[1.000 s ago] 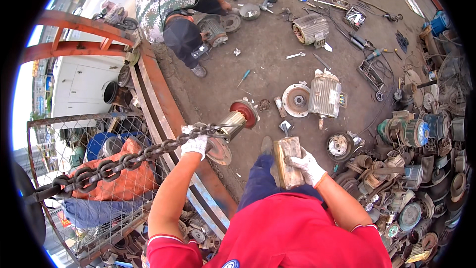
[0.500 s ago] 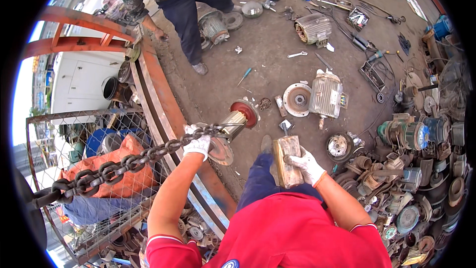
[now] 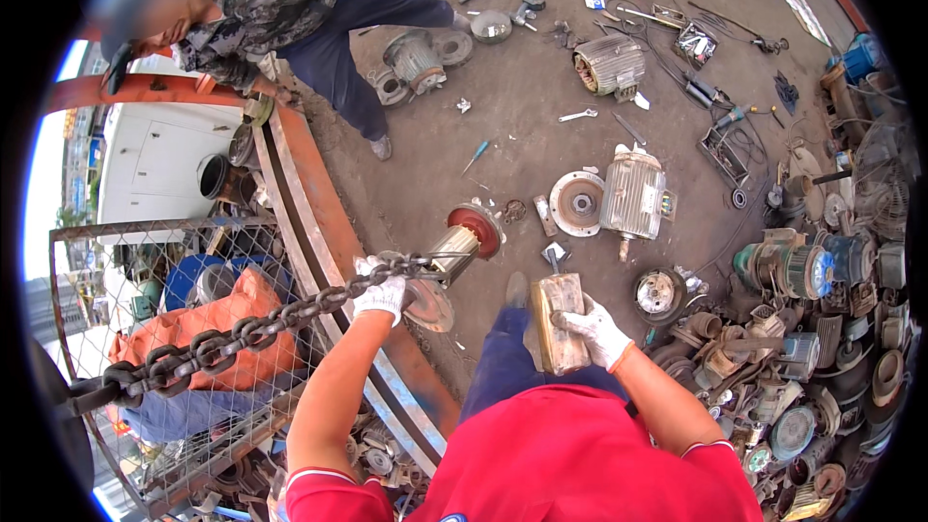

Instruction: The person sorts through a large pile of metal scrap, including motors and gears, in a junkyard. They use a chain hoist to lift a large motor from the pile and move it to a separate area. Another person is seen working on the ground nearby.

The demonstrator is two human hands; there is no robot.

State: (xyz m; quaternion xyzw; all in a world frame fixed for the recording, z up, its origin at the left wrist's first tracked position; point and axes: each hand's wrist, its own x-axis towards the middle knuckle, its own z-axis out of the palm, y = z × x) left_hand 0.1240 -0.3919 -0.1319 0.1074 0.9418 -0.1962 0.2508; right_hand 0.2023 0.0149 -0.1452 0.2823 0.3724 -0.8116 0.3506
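Our right hand (image 3: 596,333), in a white work glove, is closed around a worn beige-brown rectangular block (image 3: 553,340). The thumb lies across its upper face and the other fingers go beneath, where we cannot see them. We hold it near our body, above our dark blue trousers, perhaps because the weight is easier to keep there with 1 hand.

Our left hand (image 3: 380,290), also in a white glove, is at the thick dark steel chain (image 3: 253,333), beside a rusty round metal disc (image 3: 430,305). The chain covers part of the fingers, so we cannot tell whether they grip the chain, the disc or only rest. The chain slopes down to a dull silver metal cylinder with a dark red round end (image 3: 456,247); we think the arm is stretched out to steady this load.

Farther out, a silver finned electric motor (image 3: 633,193) lies on the brown ground, probably to leave space around it.

Compared with 1 second ago, our 2 hands keep almost the same places. The co-worker in camouflage jacket (image 3: 275,0), who was bent over a grey ribbed motor (image 3: 416,60), is now on their feet and leans toward the rust-orange steel beam (image 3: 314,193), with 1 hand near it.
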